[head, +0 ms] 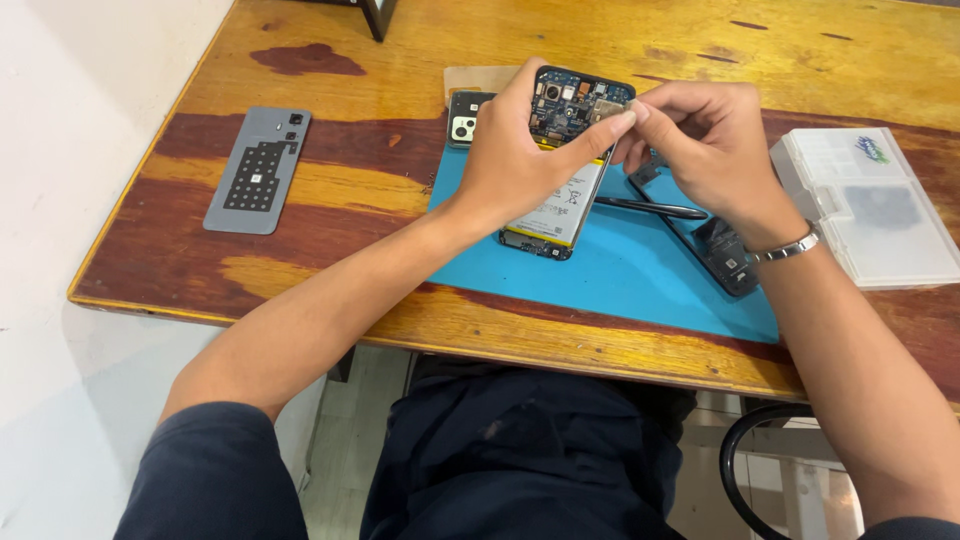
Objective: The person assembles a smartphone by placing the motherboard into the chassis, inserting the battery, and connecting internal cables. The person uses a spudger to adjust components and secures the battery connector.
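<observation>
The person is sitting at a worn wooden table (330, 190) with patchy red and yellow varnish, its left edge running along a plain white wall (70, 120); pale floor tiles are showing below the table edge. A blue work mat (640, 270) is lying on the table in front of the person. The left hand (520, 160) is gripping an opened smartphone (565, 165) with its back cover off, holding it tilted up above the mat, fingers wrapped around its left side and the index finger stretching across the top near the circuit board. The right hand (700, 145), wearing a metal bracelet (785, 247) at the wrist, is pinching with thumb and fingertips at the phone's top right corner; whether it is holding a small part there cannot be told. A black stylus-like tool (650, 208) is lying on the mat just beside the phone, and a dark phone part (728, 258) is lying further right on the mat. A grey phone back cover (258, 170) is lying well apart to the left on bare wood. A clear plastic parts box (870, 205) is sitting at the right edge of the mat.
</observation>
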